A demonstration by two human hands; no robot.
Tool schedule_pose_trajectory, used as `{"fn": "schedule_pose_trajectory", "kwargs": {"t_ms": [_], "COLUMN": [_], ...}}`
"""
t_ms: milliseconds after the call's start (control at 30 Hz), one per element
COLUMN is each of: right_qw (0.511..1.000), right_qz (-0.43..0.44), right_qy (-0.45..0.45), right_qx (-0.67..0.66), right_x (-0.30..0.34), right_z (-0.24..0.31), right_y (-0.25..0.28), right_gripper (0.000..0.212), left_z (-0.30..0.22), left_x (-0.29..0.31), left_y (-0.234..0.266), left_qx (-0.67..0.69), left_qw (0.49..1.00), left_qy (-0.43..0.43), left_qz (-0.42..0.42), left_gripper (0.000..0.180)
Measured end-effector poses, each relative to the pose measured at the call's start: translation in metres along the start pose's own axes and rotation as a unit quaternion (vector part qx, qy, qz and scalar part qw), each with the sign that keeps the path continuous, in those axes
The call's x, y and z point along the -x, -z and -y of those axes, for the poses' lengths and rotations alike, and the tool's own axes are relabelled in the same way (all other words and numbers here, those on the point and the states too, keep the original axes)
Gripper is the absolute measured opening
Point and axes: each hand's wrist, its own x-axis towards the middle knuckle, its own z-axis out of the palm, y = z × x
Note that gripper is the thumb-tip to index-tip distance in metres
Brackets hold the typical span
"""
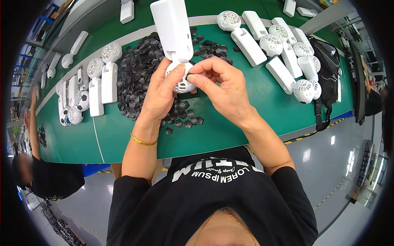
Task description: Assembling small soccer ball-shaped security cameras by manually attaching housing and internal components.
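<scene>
My left hand (164,84) is closed round the ball end of a white device (174,30), a long block-shaped body hinged to a football-patterned ball (183,87). The body points away from me, over the table. At the right side of the ball my right hand (223,88) makes a pinch with thumb and forefinger. A dark sliver shows at its fingertips against the ball, like a small black piece; most of it is hidden. Just beyond and beside my hands lies a heap of black pentagon pieces (137,78), with several loose ones (188,119) scattered nearer me.
More white ball-ended devices stand or lie at the left (108,80) and right (250,47) of the green table (262,106). A black backpack (326,69) rests at the right end. Another person (45,176) in a dark top is at the far left.
</scene>
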Motion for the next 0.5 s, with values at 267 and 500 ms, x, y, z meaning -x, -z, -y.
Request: {"fn": "schedule_pose_trajectory", "kwargs": {"t_ms": [267,500], "right_qw": [0.999,0.991], "right_qz": [-0.011,0.020], "right_qy": [-0.037,-0.085], "right_qx": [-0.034,-0.103], "right_x": [-0.003,0.007], "right_z": [-0.011,-0.019], "right_y": [0.001,-0.013], "right_gripper": [0.021,0.032], "left_z": [0.005,0.009], "left_x": [0.003,0.025], "left_y": [-0.003,-0.004], "left_qx": [-0.074,-0.119], "left_qw": [0.996,0.987], "left_qy": [-0.033,-0.057], "left_qz": [-0.032,-0.089], "left_gripper": [0.036,0.035]}}
